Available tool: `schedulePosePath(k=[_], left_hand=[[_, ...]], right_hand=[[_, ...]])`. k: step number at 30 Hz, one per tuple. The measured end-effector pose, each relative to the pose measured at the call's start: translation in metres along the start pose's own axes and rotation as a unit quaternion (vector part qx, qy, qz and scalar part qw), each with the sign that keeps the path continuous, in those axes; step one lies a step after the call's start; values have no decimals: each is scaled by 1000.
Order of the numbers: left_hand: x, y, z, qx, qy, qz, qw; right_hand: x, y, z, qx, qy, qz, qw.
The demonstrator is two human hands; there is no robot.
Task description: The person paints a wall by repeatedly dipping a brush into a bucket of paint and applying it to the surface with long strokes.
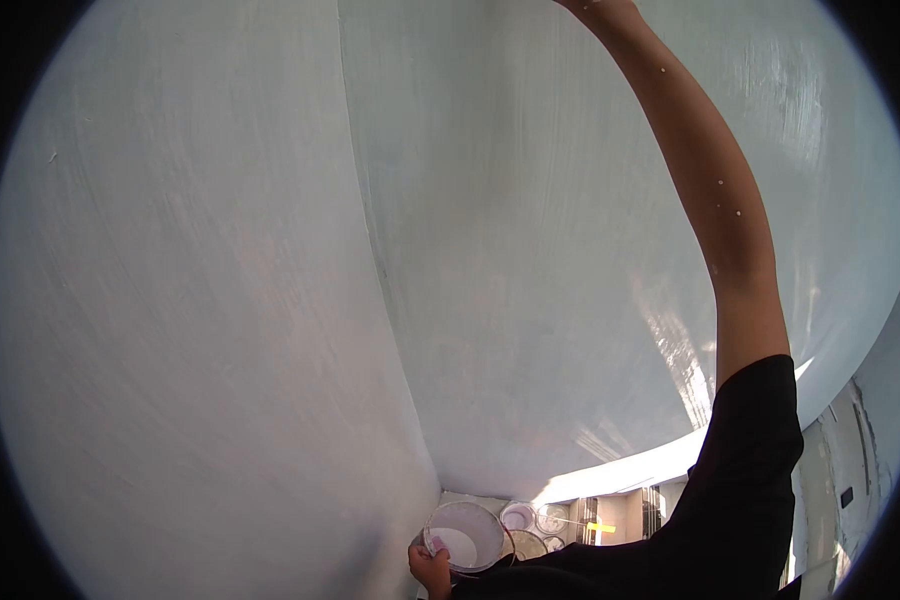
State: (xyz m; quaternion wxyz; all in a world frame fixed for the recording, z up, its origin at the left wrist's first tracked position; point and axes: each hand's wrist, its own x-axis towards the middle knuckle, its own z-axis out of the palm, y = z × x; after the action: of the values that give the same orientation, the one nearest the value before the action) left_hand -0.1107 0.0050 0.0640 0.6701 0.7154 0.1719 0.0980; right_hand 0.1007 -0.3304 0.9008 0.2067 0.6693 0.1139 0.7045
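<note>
At the bottom of the head view, my left hand (430,570) is closed on the rim of a round paint bucket (478,525). White liquid that looks like paint (455,546) lies inside it, with a small pinkish patch near my fingers. My bare right arm (705,170), dotted with white specks, stretches up in front of the painted wall (510,250). It leaves the picture at the top around the wrist, so the fingers and anything in them are out of sight.
Two pale walls meet at a corner line left of centre; the left wall (190,300) stands close. Below, beyond the bucket, are several round containers (550,518) and a yellow cross-shaped object (600,527). Bright sunlight (620,475) falls along the wall's foot.
</note>
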Motion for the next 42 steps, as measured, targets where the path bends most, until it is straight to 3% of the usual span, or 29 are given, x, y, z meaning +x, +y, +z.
schedulePosePath(k=[2, 3, 4, 6, 9, 11, 12, 15, 19, 24, 25, 27, 31, 32, 35, 36, 42], left_hand=[[-4, 5, -5, -4, 12, -20, 1000], [-7, 8, -7, -9, 17, -30, 999], [-10, 13, -8, -4, 25, -27, 999], [-16, 24, -11, 2, 43, -20, 999], [-23, 28, -20, 28, -13, -30, 999], [-28, 40, -19, 33, 16, 40, 999], [-29, 45, -21, 41, 27, 76, 996], [-24, 45, -24, 78, 44, 11, 996], [-24, 76, -21, 75, 25, 21, 997], [-20, 95, -13, 50, -2, 60, 997], [-25, 105, -13, 60, -3, 58, 996], [-29, 128, -9, 82, -8, 56, 995], [-36, 136, -8, 84, -4, 67, 994], [-35, 134, -9, 83, -3, 72, 994], [-42, 135, -8, 91, -2, 92, 992], [-45, 136, -8, 97, -3, 99, 990], [-73, 145, 7, 84, 11, 104, 991]], right_hand=[[-44, -23, 11, -12, -39, 18, 999], [-90, -30, 28, -67, -12, 1, 998], [-124, -51, 21, -34, 30, -22, 999], [-210, -93, 15, -11, 21, 2, 1000], [-332, -158, -18, 73, -57, 45, 995], [-402, -194, -38, 95, -118, 54, 987], [-426, -208, -50, 120, -145, 59, 980], [-479, -239, -84, 184, -242, 74, 950], [-527, -263, -114, 238, -297, 104, 919], [-534, -271, -154, 316, -309, 373, 816], [-545, -272, -165, 363, -326, 496, 718], [-568, -271, -187, 417, -334, 704, 468], [-607, -263, -249, 440, -295, 822, 208], [-615, -261, -266, 459, -304, 818, 166], [-593, -263, -311, 481, -295, 816, 125], [-592, -264, -322, 492, -290, 816, 85], [-548, -287, -347, 525, -321, 788, 1]])
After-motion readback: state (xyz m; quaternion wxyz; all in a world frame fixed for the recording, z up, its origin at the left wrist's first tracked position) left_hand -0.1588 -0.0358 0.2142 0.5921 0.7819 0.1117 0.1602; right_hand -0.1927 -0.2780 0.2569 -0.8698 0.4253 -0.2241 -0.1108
